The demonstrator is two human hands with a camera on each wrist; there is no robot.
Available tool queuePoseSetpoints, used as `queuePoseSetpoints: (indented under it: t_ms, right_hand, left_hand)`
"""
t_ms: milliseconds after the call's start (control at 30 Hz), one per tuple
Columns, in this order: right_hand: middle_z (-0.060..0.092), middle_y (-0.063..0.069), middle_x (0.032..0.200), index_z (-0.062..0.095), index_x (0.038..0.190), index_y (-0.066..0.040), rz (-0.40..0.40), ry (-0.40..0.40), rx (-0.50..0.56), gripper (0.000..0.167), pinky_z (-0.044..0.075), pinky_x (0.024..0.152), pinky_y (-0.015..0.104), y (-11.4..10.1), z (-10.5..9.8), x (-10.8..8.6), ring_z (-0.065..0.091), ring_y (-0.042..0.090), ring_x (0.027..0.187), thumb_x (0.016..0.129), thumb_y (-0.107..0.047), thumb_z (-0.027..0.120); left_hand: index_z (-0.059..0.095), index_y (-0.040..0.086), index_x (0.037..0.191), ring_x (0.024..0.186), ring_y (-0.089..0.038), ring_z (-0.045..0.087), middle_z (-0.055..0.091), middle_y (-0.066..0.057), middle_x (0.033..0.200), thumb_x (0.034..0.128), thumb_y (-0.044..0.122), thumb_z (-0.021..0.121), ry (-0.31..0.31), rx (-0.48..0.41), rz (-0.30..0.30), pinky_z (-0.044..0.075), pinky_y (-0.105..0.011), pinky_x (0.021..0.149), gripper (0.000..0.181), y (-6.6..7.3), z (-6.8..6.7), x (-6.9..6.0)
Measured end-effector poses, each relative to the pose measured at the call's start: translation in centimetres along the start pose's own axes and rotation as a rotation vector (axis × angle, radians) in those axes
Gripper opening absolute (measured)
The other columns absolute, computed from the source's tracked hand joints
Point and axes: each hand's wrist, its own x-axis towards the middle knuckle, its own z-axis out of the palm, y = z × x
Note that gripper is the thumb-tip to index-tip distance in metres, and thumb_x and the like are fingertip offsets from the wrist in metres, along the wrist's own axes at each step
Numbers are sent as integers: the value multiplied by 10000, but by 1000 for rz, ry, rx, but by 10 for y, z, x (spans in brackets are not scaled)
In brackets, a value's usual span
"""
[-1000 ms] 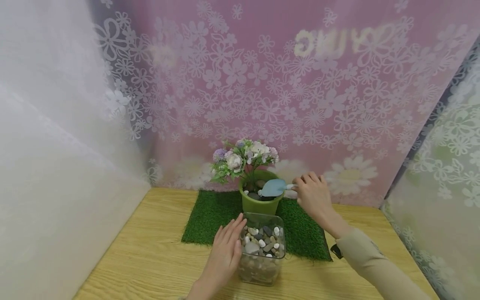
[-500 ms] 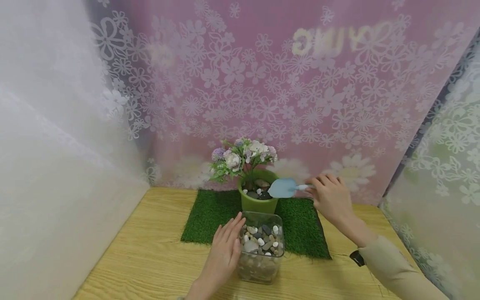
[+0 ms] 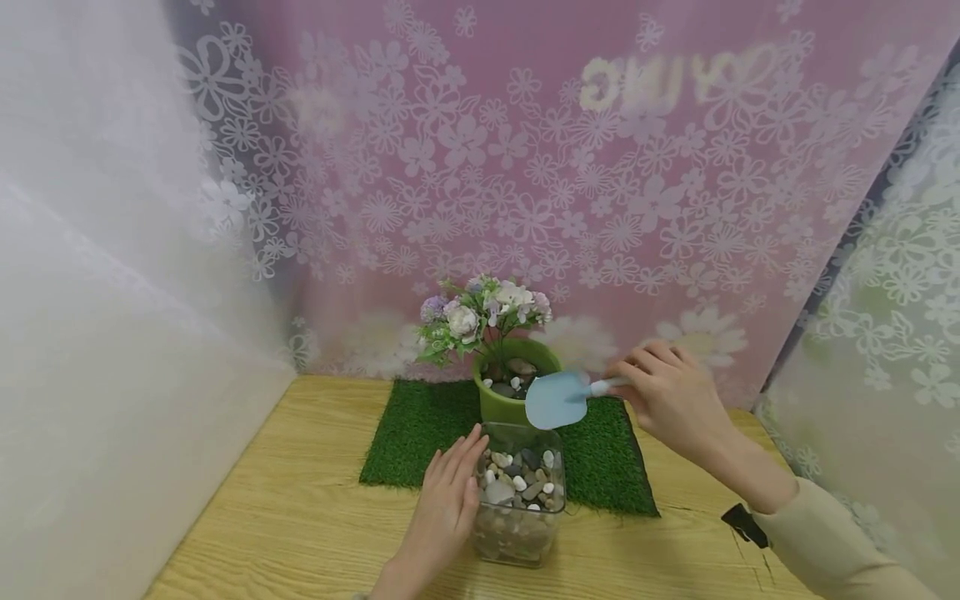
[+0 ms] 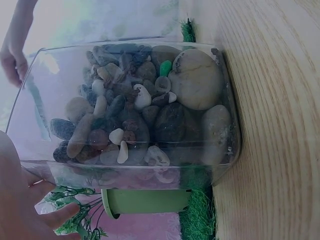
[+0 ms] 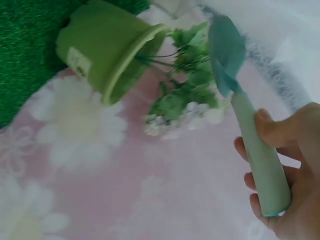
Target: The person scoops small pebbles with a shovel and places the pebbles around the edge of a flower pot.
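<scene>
In the head view my right hand (image 3: 675, 400) grips a small pale blue trowel (image 3: 557, 402) by its handle. Its blade hangs in front of the green flower pot (image 3: 497, 408), above the far rim of a clear square container (image 3: 517, 542), and looks bare. The right wrist view shows the fingers and thumb wrapped round the trowel handle (image 5: 262, 165). My left hand (image 3: 444, 504) rests with straight fingers against the container's left side. Pebbles (image 4: 142, 97) of several colours fill much of the container. White and purple flowers (image 3: 483, 312) stand in the pot among stones.
A green artificial grass mat (image 3: 607, 467) lies under the pot on the wooden table (image 3: 300, 500). Behind it hangs a pink floral curtain (image 3: 465, 200). A pale sheet (image 3: 135, 333) closes off the left side and another floral sheet (image 3: 885, 400) the right.
My right hand has drawn the trowel right, out of the pot, and the blade has then swung down and forward towards the container. The left hand stays put.
</scene>
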Motion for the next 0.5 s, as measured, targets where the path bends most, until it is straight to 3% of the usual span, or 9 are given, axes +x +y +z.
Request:
queuePoseSetpoints:
  t_ms: [67,167,233,333,500]
  right_hand:
    - [685,24,874,753,936,-115,-48,-32,10,309,420,716,412,-7,-4,6,559,252,826,1037,-340,566]
    - [686,17,866,763,898,-113,-115,-91,0,100,426,698,380,-19,-9,15,568,242,827,861,-204,779]
    - [678,14,842,765,862,-116,-156,-132,-35,189,436,693,365,-28,-11,21,569,230,819,715,-146,880]
    - [665,6,819,760,824,-137,-218,-197,-112,193,408,691,343,-40,-14,31,544,216,800,697,-148,905]
    - [655,9,836,743,775,-163,-295,-371,-295,152,370,721,342,-57,-18,46,533,220,850,731,-90,868]
  left_hand:
    - [396,167,1569,1457,-277,393,340,6,1637,1040,90,479,1,3,-2,319,-669,1109,540,0,0,-1]
    - [403,160,1565,1454,-284,398,342,5,1636,1038,89,480,4,6,0,318,-666,1110,537,0,0,-1]
    - [408,155,1562,1450,-288,402,345,3,1635,1039,90,482,5,7,0,317,-669,1109,533,1,-1,-1]
    - [417,143,1556,1443,-299,411,354,-7,1631,1035,86,484,12,10,5,323,-672,1103,529,2,-1,-1]
    - [428,135,1549,1437,-300,418,370,-19,1624,1033,88,488,20,11,10,333,-676,1092,522,2,-1,0]
